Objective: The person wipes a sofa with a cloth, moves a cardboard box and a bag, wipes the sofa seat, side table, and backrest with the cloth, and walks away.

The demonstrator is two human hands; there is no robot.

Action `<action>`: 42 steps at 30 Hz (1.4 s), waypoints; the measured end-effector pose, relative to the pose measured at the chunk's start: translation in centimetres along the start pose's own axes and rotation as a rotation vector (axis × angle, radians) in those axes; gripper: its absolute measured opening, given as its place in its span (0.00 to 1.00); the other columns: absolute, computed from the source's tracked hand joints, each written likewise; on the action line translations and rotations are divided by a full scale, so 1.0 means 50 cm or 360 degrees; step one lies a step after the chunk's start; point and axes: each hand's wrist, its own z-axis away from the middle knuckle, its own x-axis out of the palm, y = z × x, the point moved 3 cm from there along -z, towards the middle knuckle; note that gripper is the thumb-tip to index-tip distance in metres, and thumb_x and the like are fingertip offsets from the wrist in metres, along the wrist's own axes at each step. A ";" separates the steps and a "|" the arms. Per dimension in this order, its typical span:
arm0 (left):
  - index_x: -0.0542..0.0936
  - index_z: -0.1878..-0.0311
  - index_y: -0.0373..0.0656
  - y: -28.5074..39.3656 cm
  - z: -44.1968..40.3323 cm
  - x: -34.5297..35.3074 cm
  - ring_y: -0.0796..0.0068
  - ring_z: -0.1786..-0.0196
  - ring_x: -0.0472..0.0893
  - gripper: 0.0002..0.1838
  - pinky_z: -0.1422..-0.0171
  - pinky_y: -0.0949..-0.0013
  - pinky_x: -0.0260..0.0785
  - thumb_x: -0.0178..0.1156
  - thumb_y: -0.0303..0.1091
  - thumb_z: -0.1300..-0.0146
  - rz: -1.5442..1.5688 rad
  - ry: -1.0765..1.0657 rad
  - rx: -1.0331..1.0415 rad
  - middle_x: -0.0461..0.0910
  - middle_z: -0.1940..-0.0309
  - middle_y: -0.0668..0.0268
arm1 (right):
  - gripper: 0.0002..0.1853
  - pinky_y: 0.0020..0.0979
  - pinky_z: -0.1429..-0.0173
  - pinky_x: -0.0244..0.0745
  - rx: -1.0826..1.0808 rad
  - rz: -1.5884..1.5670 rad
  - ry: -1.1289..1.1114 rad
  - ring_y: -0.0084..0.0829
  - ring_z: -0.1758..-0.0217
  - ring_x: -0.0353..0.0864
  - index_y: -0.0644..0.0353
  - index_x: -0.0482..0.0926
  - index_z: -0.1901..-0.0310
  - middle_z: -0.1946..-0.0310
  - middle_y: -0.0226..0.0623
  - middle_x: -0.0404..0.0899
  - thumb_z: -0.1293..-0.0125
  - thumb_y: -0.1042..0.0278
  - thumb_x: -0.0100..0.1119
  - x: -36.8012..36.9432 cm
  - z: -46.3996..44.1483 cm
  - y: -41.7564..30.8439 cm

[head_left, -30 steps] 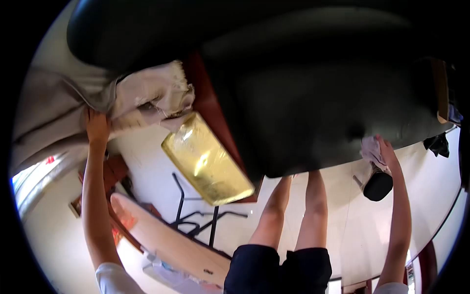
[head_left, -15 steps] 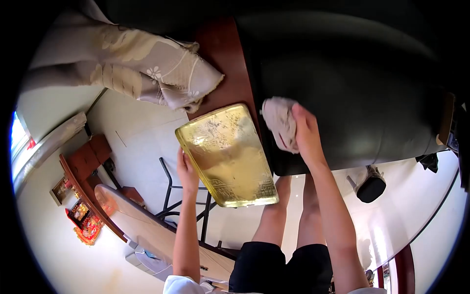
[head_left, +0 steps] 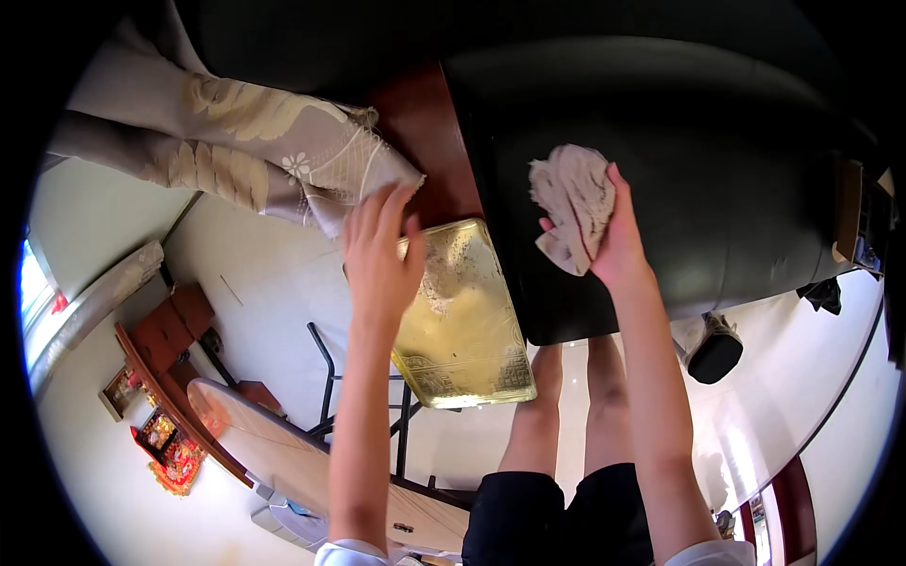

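A shiny gold tray (head_left: pixel 462 330) with embossed patterns lies tilted by the end of a dark red wooden surface (head_left: pixel 434 151), beside a black padded seat. My left hand (head_left: pixel 382 259) is over the tray's upper left part, fingers stretched toward the edge of a beige patterned cloth (head_left: pixel 283 156). Whether the fingertips touch that cloth I cannot tell. A crumpled, pale, worn rag (head_left: pixel 576 203) is gripped in my right hand (head_left: pixel 618 236), raised above the black seat (head_left: pixel 736 226).
Below and left, a folding stand with black legs (head_left: pixel 326 363) stands on the pale floor, near a round wooden tabletop (head_left: pixel 283 429). A stool with a black top (head_left: pixel 714 361) is at the right. Red and gold decorations (head_left: pixel 170 453) show at the far left.
My left hand has let go of the tray's left edge and moved up toward the patterned cloth. My right hand has shifted right with the rag, turning it.
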 end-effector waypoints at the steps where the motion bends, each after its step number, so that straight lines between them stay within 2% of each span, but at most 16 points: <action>1: 0.77 0.49 0.44 -0.004 -0.039 0.015 0.58 0.43 0.75 0.15 0.33 0.53 0.61 0.58 0.32 0.40 -0.0159 -0.0085 0.0143 0.78 0.49 0.60 | 0.33 0.42 0.48 0.81 -0.0044 -0.0013 0.0035 0.36 0.47 0.80 0.56 0.72 0.39 0.44 0.40 0.77 0.33 0.36 0.51 -0.019 0.006 -0.009; 10: 0.75 0.45 0.40 -0.207 -0.076 -0.021 0.55 0.41 0.75 0.21 0.34 0.47 0.59 0.51 0.39 0.38 -0.1150 -0.0415 -0.0905 0.75 0.43 0.55 | 0.29 0.29 0.42 0.73 -0.0664 0.0755 0.0690 0.32 0.45 0.78 0.60 0.70 0.39 0.47 0.39 0.77 0.36 0.50 0.64 -0.216 -0.012 -0.125; 11: 0.77 0.49 0.41 -0.181 -0.100 -0.027 0.54 0.47 0.77 0.17 0.42 0.53 0.66 0.53 0.34 0.40 -0.0741 0.0099 -0.0595 0.77 0.51 0.55 | 0.30 0.30 0.42 0.72 -0.0832 0.0912 0.0798 0.34 0.45 0.78 0.59 0.70 0.39 0.48 0.41 0.77 0.37 0.50 0.64 -0.230 -0.021 -0.140; 13: 0.79 0.56 0.42 -0.113 -0.133 0.004 0.54 0.53 0.78 0.11 0.51 0.59 0.69 0.55 0.29 0.41 -0.0071 0.0094 -0.0225 0.79 0.57 0.57 | 0.31 0.31 0.41 0.72 -0.0998 0.1080 0.0954 0.35 0.45 0.78 0.59 0.69 0.39 0.49 0.42 0.77 0.37 0.49 0.64 -0.264 -0.042 -0.170; 19: 0.75 0.68 0.42 -0.059 -0.189 0.159 0.55 0.65 0.74 0.03 0.61 0.57 0.67 0.56 0.25 0.46 0.0068 0.0069 0.0248 0.74 0.70 0.61 | 0.24 0.36 0.44 0.74 -0.1850 0.2428 0.1783 0.41 0.51 0.80 0.59 0.76 0.47 0.56 0.46 0.79 0.38 0.51 0.63 -0.234 -0.123 -0.281; 22: 0.72 0.71 0.43 -0.050 -0.191 0.175 0.56 0.68 0.73 0.04 0.63 0.58 0.65 0.57 0.25 0.50 0.0010 0.0267 0.0302 0.72 0.73 0.61 | 0.15 0.43 0.53 0.76 -0.1228 0.2128 0.1569 0.41 0.62 0.81 0.62 0.82 0.61 0.64 0.43 0.80 0.35 0.56 0.59 -0.174 -0.197 -0.283; 24: 0.72 0.71 0.43 -0.052 -0.188 0.174 0.56 0.68 0.73 0.04 0.64 0.59 0.64 0.57 0.25 0.50 0.0017 0.0237 0.0266 0.71 0.74 0.60 | 0.12 0.40 0.59 0.74 -0.0939 0.3255 0.1416 0.38 0.59 0.80 0.59 0.82 0.65 0.64 0.41 0.80 0.33 0.62 0.53 -0.187 -0.376 -0.181; 25: 0.71 0.71 0.43 -0.057 -0.188 0.177 0.56 0.69 0.72 0.04 0.64 0.59 0.64 0.57 0.25 0.50 -0.0007 0.0236 0.0267 0.71 0.74 0.61 | 0.11 0.38 0.54 0.73 -0.1321 0.2604 0.1737 0.37 0.52 0.77 0.58 0.81 0.60 0.57 0.40 0.79 0.35 0.62 0.52 -0.154 -0.403 -0.080; 26: 0.71 0.71 0.43 -0.062 -0.186 0.177 0.57 0.69 0.72 0.04 0.64 0.59 0.63 0.56 0.25 0.49 -0.0035 0.0211 0.0222 0.70 0.74 0.61 | 0.16 0.37 0.63 0.77 -0.0888 0.3479 0.1645 0.34 0.52 0.76 0.63 0.77 0.53 0.56 0.37 0.76 0.37 0.61 0.56 -0.090 -0.394 -0.024; 29: 0.70 0.71 0.42 -0.058 -0.182 0.173 0.57 0.70 0.71 0.03 0.65 0.58 0.62 0.55 0.25 0.48 -0.0026 0.0181 0.0159 0.69 0.75 0.60 | 0.24 0.44 0.52 0.76 -0.1013 0.3169 0.0566 0.39 0.45 0.72 0.56 0.81 0.48 0.50 0.38 0.74 0.44 0.53 0.66 0.016 -0.340 0.043; 33: 0.70 0.71 0.41 -0.060 -0.181 0.177 0.55 0.69 0.71 0.03 0.65 0.56 0.63 0.54 0.25 0.47 -0.0012 0.0183 0.0199 0.69 0.74 0.59 | 0.20 0.43 0.53 0.73 -0.1018 0.3723 0.0193 0.38 0.43 0.72 0.51 0.84 0.55 0.49 0.30 0.75 0.47 0.50 0.67 -0.029 -0.253 -0.132; 34: 0.70 0.71 0.42 -0.060 -0.183 0.178 0.54 0.69 0.71 0.03 0.65 0.56 0.63 0.54 0.26 0.47 -0.0051 0.0199 0.0220 0.69 0.74 0.59 | 0.16 0.40 0.56 0.72 -0.1403 0.3774 0.0398 0.37 0.43 0.72 0.50 0.85 0.57 0.49 0.29 0.75 0.44 0.52 0.64 -0.094 -0.267 -0.174; 35: 0.70 0.71 0.42 -0.061 -0.188 0.181 0.54 0.68 0.72 0.03 0.65 0.56 0.63 0.54 0.26 0.47 -0.0089 0.0223 0.0239 0.69 0.74 0.59 | 0.12 0.40 0.57 0.71 -0.1063 0.3590 0.0750 0.36 0.49 0.74 0.50 0.84 0.62 0.54 0.30 0.78 0.42 0.54 0.60 -0.168 -0.297 -0.239; 36: 0.70 0.71 0.42 -0.062 -0.190 0.182 0.54 0.68 0.72 0.03 0.65 0.56 0.63 0.54 0.26 0.47 -0.0079 0.0228 0.0234 0.69 0.74 0.59 | 0.08 0.39 0.65 0.70 -0.1923 0.3618 0.1066 0.34 0.62 0.75 0.50 0.80 0.72 0.68 0.31 0.77 0.42 0.57 0.58 -0.204 -0.286 -0.309; 38: 0.70 0.71 0.42 -0.063 -0.187 0.182 0.55 0.68 0.72 0.03 0.65 0.56 0.63 0.54 0.26 0.47 -0.0047 0.0229 0.0236 0.69 0.74 0.60 | 0.12 0.36 0.75 0.68 -0.0701 0.3422 0.1244 0.31 0.78 0.76 0.50 0.78 0.83 0.83 0.33 0.75 0.44 0.60 0.56 -0.175 -0.266 -0.372; 42: 0.70 0.71 0.42 -0.062 -0.187 0.181 0.55 0.68 0.72 0.03 0.65 0.56 0.64 0.55 0.26 0.47 -0.0058 0.0216 0.0218 0.70 0.74 0.60 | 0.11 0.36 0.67 0.74 -0.1427 0.3372 0.2021 0.35 0.69 0.82 0.51 0.82 0.75 0.76 0.35 0.79 0.46 0.53 0.62 -0.151 -0.302 -0.268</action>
